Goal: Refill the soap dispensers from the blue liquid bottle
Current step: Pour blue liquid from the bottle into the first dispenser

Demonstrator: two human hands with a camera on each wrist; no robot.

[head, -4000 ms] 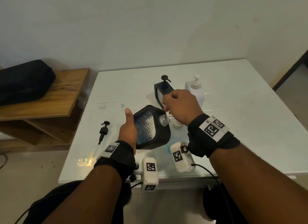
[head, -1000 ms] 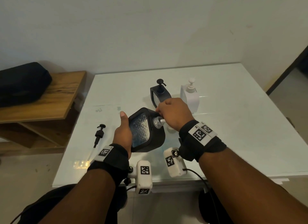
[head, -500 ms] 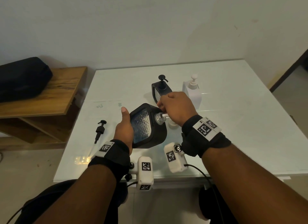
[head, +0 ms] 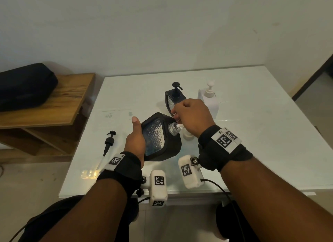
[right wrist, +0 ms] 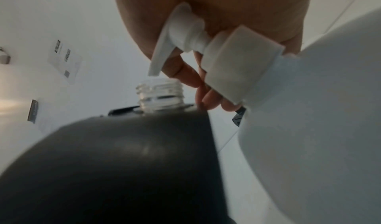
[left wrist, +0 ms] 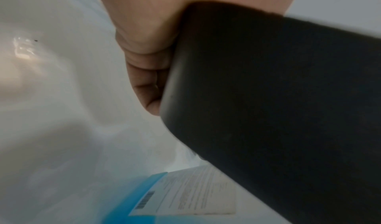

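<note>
At centre frame my left hand is gripping the tilted black square dispenser with its open clear neck, while my right-hand fingers, curled on the white refill bottle's pump, are dosing it; next, aim steadily.

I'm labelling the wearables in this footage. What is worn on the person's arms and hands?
Forearms and hands are bare. Each wrist has a black fabric wristband with a white square-code tag. Below each hangs a white boxy camera, also code-marked, with a black cable.
</note>
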